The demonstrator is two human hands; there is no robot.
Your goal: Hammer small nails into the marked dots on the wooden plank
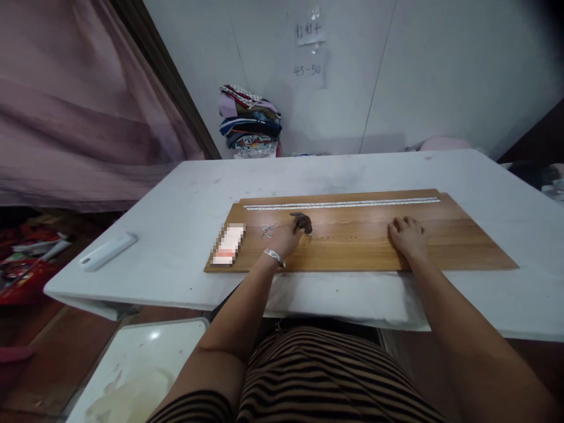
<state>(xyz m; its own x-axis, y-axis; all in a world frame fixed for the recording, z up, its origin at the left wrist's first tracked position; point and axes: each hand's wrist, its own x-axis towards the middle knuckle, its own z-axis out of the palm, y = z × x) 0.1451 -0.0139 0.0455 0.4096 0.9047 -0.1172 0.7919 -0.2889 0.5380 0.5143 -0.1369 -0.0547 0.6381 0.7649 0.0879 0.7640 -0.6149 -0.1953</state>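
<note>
My left hand [285, 238], with a silver bracelet at its wrist, is closed round a hammer close to its dark metal head [303, 222]. It is over the wooden board [361, 255], just left of a row of small dark nails or marks [335, 237]. My right hand [409, 236] lies on the board to the right of that row, fingers spread, holding nothing. Several loose nails [268, 230] are on the board left of my left hand. Two long white ruler-like strips [343, 204] run along the board's far side.
A blurred-out flat rectangle [228, 244] lies at the board's left end. The white table [176, 205] bears a white handle-like object [108, 251] at far left. Folded cloths [250, 120] are stacked by the wall. A white stool [150, 352] stands below left.
</note>
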